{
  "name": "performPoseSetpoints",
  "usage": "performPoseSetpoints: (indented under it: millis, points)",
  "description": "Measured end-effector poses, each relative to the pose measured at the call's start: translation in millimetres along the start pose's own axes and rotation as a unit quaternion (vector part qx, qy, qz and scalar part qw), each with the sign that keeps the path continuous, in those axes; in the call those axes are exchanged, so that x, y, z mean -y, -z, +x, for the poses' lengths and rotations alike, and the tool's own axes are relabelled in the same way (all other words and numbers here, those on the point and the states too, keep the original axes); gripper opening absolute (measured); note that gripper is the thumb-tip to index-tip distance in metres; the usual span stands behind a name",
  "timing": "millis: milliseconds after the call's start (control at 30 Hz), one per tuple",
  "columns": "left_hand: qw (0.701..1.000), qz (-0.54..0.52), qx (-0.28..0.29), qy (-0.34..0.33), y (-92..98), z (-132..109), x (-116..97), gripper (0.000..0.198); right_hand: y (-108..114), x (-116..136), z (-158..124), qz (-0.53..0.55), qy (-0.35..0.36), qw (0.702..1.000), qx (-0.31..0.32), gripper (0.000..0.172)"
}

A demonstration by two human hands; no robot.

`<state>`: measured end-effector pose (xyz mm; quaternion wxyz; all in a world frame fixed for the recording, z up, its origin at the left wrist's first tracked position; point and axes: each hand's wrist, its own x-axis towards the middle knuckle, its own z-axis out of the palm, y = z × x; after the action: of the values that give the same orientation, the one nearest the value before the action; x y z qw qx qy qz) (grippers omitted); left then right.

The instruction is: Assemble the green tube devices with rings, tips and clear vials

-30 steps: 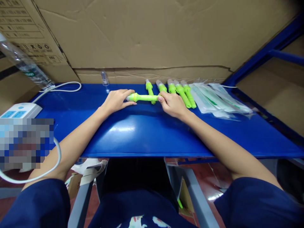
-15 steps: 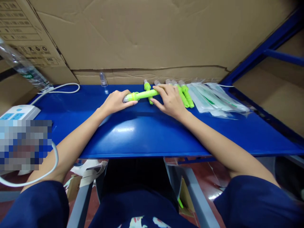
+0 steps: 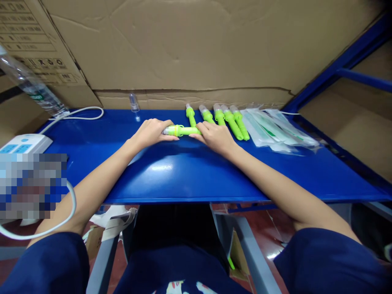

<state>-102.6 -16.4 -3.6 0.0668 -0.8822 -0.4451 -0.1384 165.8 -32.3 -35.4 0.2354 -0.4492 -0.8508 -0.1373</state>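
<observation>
A lime-green stick with a clear cap and a yellow band (image 3: 183, 130) is held level above the blue table, between both hands. Around its clear-capped end close the fingers of my left hand (image 3: 152, 132). My right hand (image 3: 216, 136) grips the plain green end, hiding its tip. Just behind, a similar green stick (image 3: 190, 114) lies pointing toward the back, its near end partly covered by the held one. Several more such sticks (image 3: 234, 124) lie side by side beyond my right hand, partly hidden by it.
A clear plastic cap (image 3: 134, 103) stands at the back of the blue table (image 3: 183, 175). Flat clear packets (image 3: 275, 130) are piled on the right. At left are a plastic bottle (image 3: 36, 92), a white power strip (image 3: 27, 143) and its cable. Cardboard (image 3: 183, 49) walls the back.
My right hand has slid left and down along the stick, its fingers now wrapped around the end. The stick is lower and more level, and more of the sticks behind shows.
</observation>
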Motion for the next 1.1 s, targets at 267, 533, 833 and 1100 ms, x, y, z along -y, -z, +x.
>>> performPoseSetpoints:
  millis: [267,533,833,1100]
  points:
    - [0.995,0.061,-0.050,-0.054,5.8,-4.3,-1.8,0.060,7.7,1.2,0.5,0.069,-0.002,0.996,0.052,0.074]
    - [0.993,0.103,-0.016,-0.062,12.9,-3.6,-14.3,0.058,19.9,5.8,10.2,0.237,-0.011,0.957,0.165,0.078]
    - [0.982,-0.139,0.125,-0.015,17.9,2.9,3.3,0.050,3.9,4.2,14.1,0.019,0.037,0.997,0.067,0.064]
    - [0.965,-0.239,0.104,-0.006,20.9,-1.8,7.0,0.053,0.9,-3.4,11.3,-0.001,0.120,0.992,-0.043,0.048]
